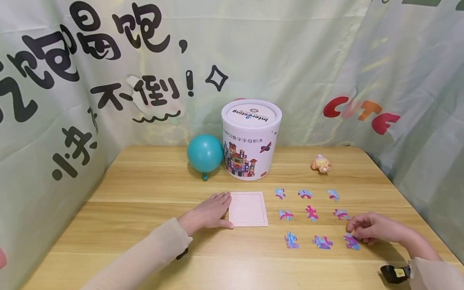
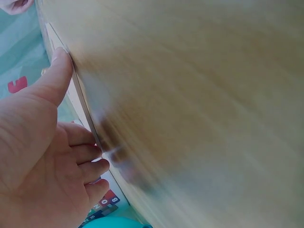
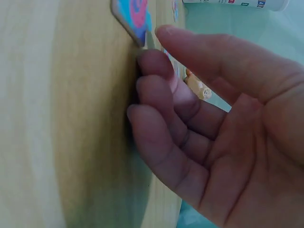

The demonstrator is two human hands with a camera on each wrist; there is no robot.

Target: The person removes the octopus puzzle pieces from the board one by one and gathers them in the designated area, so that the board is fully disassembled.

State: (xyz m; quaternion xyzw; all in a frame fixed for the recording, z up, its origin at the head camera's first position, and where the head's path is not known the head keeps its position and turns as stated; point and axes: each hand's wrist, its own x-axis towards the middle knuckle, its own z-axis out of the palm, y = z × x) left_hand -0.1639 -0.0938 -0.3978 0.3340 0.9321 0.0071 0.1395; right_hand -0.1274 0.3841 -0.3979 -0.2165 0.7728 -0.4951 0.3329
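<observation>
My left hand [image 1: 210, 212] rests at the left side of a square pale pink puzzle tray [image 1: 248, 209], fingers at its upper left corner and thumb at its lower left. In the left wrist view, this hand [image 2: 47, 137] has its thumb against the tray's edge. My right hand [image 1: 380, 230] is at the nearest right jigsaw piece [image 1: 351, 241], blue and purple. In the right wrist view, the fingers of this hand [image 3: 204, 114] are loosely bent beside the piece [image 3: 133, 16], with a gap between thumb and index finger; no firm pinch shows.
Several other jigsaw pieces, such as a pink one [image 1: 311, 213], lie spread in rows right of the tray. Behind stand a teal balloon [image 1: 205, 153] and a white block tub [image 1: 251, 141]. A small dog figurine [image 1: 321, 164] sits at the back right. A printed curtain [image 1: 290, 60] encloses the table.
</observation>
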